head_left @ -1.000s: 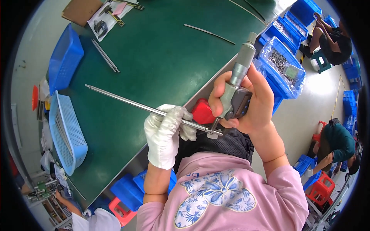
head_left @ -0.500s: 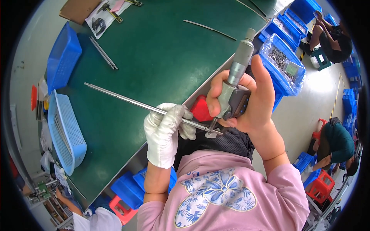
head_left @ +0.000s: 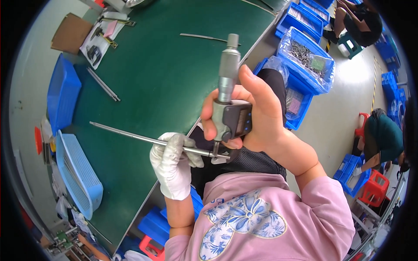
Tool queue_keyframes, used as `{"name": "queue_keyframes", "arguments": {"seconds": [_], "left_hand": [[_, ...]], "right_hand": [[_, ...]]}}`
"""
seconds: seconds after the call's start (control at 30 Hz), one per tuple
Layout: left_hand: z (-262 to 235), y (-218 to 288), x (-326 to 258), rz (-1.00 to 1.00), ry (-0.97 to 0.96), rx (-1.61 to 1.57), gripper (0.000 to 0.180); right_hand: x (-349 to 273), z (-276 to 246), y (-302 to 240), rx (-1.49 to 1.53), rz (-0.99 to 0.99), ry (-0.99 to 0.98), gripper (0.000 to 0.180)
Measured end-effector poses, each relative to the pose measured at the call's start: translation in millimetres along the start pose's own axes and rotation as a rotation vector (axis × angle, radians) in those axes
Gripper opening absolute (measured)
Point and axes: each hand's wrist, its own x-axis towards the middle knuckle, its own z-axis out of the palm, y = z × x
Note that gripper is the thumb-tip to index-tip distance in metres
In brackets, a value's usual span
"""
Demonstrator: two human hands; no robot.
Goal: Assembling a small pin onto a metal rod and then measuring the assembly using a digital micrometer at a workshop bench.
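Note:
My gloved left hand [head_left: 173, 163] is closed round a thin metal rod [head_left: 130, 135], which points out over the green table to the left. In my bare right hand [head_left: 261, 104] is a digital micrometer [head_left: 226, 74], held upright with its thimble at the top and my thumb stretched out beside it. The micrometer's lower end is at the rod's near end, right of my glove, with the rod appearing to lie in the frame's gap. Whether the jaws touch the rod is too small to tell.
Two rods [head_left: 103, 85] and a thin strip [head_left: 202, 37] lie on the green table [head_left: 148, 82]. At its left edge stand a blue bin [head_left: 63, 93] and a light-blue basket [head_left: 93, 191]. Blue crates [head_left: 300, 93] of parts stand to the right; a person [head_left: 383, 135] bends over farther off.
Both hands, with the rod and micrometer, have shifted left and slightly down in the picture. The micrometer stands more upright. My view has turned, and a dark-clad knee now shows beside the crates.

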Motion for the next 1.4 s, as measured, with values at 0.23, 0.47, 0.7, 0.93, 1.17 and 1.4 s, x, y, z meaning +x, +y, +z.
{"name": "queue_keyframes", "arguments": {"seconds": [0.23, 0.47, 0.7, 0.93, 1.17, 1.4], "left_hand": [[-1.5, -0.7, 1.1, 0.006, 0.008, 0.044, 0.024], [2.6, 2.1, -1.4, 0.014, 0.011, 0.018, 0.024], [-0.4, 4.5, -5.1, 0.012, -0.002, 0.000, 0.023], [5.8, 4.8, -5.8, 0.012, 0.007, 0.086, 0.024], [2.1, 1.7, -6.2, 0.032, 0.036, 0.022, 0.023], [0.8, 2.6, -5.3, 0.035, 0.037, 0.029, 0.023]], "right_hand": [[3.3, -11.9, 3.1, 0.006, 0.034, -0.187, 0.067], [-0.5, -9.2, 4.7, -0.074, -0.005, -0.143, 0.071], [-0.7, -11.0, 4.9, 0.062, 0.012, -0.145, 0.066], [-2.3, -12.7, 5.5, 0.007, 0.007, -0.142, 0.062], [-2.5, -10.1, 6.1, 0.000, 0.005, -0.153, 0.063], [-1.1, -12.6, 9.1, 0.000, 0.003, -0.171, 0.064]]}}
